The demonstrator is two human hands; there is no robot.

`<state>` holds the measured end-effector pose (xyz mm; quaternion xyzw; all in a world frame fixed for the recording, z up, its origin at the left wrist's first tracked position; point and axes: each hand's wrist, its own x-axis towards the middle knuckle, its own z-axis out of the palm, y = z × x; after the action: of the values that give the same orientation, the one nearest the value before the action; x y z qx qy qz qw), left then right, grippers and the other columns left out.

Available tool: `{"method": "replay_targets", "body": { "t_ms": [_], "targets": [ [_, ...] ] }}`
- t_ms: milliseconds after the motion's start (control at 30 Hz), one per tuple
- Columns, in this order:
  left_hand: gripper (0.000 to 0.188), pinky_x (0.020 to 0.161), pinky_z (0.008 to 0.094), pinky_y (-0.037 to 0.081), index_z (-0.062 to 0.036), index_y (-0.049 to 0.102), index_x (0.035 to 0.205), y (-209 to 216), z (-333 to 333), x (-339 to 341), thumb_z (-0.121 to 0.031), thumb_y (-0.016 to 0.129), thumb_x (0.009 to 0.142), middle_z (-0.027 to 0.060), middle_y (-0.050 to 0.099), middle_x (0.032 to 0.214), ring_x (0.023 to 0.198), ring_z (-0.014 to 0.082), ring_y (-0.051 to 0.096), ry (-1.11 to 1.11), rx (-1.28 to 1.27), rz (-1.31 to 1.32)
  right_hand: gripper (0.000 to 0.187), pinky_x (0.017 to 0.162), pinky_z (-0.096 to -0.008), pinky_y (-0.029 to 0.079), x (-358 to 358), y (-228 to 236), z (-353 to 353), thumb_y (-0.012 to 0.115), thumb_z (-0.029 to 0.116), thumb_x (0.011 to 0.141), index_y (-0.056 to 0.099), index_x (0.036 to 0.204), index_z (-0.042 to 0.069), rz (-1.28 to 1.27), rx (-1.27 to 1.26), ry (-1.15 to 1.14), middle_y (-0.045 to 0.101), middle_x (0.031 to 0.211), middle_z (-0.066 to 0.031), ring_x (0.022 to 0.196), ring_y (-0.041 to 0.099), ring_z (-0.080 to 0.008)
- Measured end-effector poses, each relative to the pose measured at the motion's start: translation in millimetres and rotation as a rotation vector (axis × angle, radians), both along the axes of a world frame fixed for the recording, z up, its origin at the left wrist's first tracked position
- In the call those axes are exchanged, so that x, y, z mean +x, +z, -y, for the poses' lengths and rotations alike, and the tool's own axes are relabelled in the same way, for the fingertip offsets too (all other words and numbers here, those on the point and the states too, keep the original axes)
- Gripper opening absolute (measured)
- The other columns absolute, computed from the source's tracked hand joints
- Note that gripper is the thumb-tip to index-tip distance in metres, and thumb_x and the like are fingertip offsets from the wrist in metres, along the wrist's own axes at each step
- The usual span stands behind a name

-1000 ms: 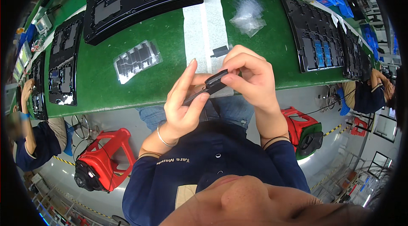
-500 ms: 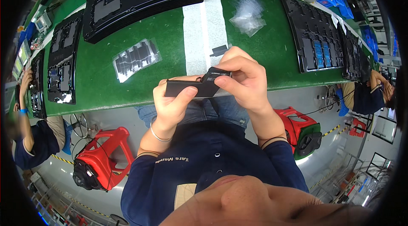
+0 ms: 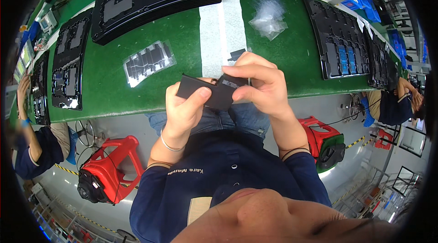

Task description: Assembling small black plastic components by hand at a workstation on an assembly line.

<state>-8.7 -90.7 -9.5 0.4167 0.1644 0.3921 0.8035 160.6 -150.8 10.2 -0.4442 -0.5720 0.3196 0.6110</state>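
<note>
Just over the near edge of the green table [image 3: 182,37], both hands hold a flat black L-shaped part [image 3: 222,96] with a small grey label on its right section. My left hand [image 3: 183,110] grips its left arm, thumb on the face and fingers behind. My right hand [image 3: 263,83] pinches the right end between thumb and fingers. Beyond the right fingers lies a small black strip [image 3: 237,54] on the white band [image 3: 212,37] across the table. To the left, a clear sheet with black adhesive-like pieces [image 3: 149,62] rests on the table.
A stack of black trays [image 3: 150,10] stands at the far left, with another black tray [image 3: 70,60] beside it. Clear film pieces [image 3: 269,17] lie right of the white band. Farther right is a tray with blue pieces [image 3: 340,44]. Co-workers [image 3: 34,151] sit at both sides.
The black part has been tilted so that more of its broad face and label show. My right fingers have shifted on its top edge.
</note>
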Motion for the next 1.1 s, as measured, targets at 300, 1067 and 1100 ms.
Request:
{"method": "replay_targets", "body": {
  "t_ms": [300,1067,1100],
  "targets": [
    [0.018,0.072,0.0279,0.049,0.0085,0.061,0.095,0.6,6.3,6.4,-0.004,0.058,0.082,0.0151,0.064,0.089,0.078,0.0179,0.061,0.121,-0.028,0.036,0.014,0.066,-0.0217,0.038,-14.8,-5.0,-3.3,0.064,0.007,0.08,0.054,0.086,0.001,-0.458,0.039,-0.05,0.052,0.084,-0.0026,0.072,0.047,-0.0093],
    [0.021,0.074,0.0304,0.049,0.0081,0.058,0.095,7.3,3.1,9.0,-0.009,0.057,0.084,0.0151,0.063,0.088,0.078,0.0202,0.061,0.122,-0.035,-0.001,0.017,0.056,-0.0242,0.039,10.8,18.6,-2.7,0.056,0.012,0.085,0.061,0.074,0.0,0.093,-0.22,-0.046,0.055,0.069,-0.0059,0.061,0.05,-0.0109],
    [0.021,0.074,0.0304,0.049,0.0081,0.058,0.095,6.7,3.3,9.3,-0.009,0.057,0.084,0.0151,0.063,0.088,0.078,0.0202,0.061,0.123,-0.034,-0.002,0.017,0.056,-0.0242,0.039,8.8,18.4,-1.8,0.056,0.012,0.085,0.061,0.074,0.0,0.092,-0.219,-0.045,0.055,0.069,-0.0059,0.061,0.05,-0.0109]
  ]
}}
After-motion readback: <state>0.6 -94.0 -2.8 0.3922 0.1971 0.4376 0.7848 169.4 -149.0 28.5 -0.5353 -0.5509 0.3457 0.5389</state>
